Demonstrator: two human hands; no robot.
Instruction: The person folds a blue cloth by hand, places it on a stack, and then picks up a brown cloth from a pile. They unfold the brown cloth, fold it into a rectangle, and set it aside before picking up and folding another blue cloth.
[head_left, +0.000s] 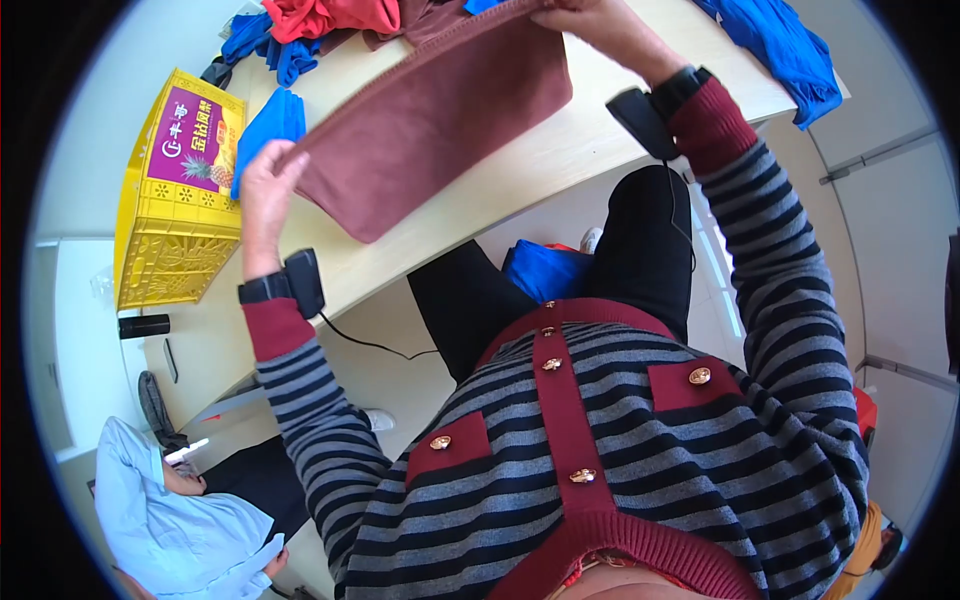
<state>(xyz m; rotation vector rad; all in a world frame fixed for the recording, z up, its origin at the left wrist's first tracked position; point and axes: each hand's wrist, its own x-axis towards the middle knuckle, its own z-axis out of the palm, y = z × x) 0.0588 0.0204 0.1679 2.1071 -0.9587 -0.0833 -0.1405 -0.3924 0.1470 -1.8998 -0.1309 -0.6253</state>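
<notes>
A maroon cloth [440, 110] is stretched out above the light wooden table [560, 150], its lower part lying on the tabletop. My left hand [265, 185] pinches its left corner. Up at the top edge of the picture my right hand [600, 25] grips the opposite corner. Both wrists carry a black strapped device, and both sleeves are striped grey and black with red cuffs.
A yellow plastic crate [170, 240] stands on the table's left end, a folded blue cloth [270, 125] beside it. Red and blue cloths [300, 25] are heaped at the far edge; another blue cloth [790, 50] lies far right. A person in light blue [170, 520] sits lower left.
</notes>
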